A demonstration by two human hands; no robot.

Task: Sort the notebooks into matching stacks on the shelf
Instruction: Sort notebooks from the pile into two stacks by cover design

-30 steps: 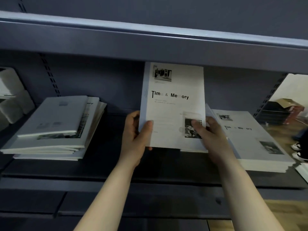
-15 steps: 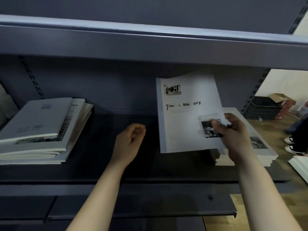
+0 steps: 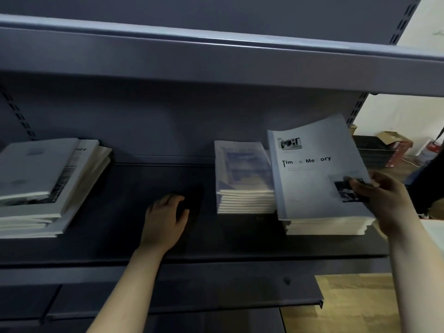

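The right hand (image 3: 386, 200), pinching a "Time & Memory" notebook (image 3: 314, 174) by its corner, seems to be laying it on the matching stack (image 3: 326, 227); next it must square up and let go, left hand (image 3: 165, 219) empty

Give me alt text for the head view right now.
The right hand lowers a "Time & Memory" notebook onto the right-hand stack on a dark shelf. The left hand rests empty on the shelf between a middle stack and a messy left stack.
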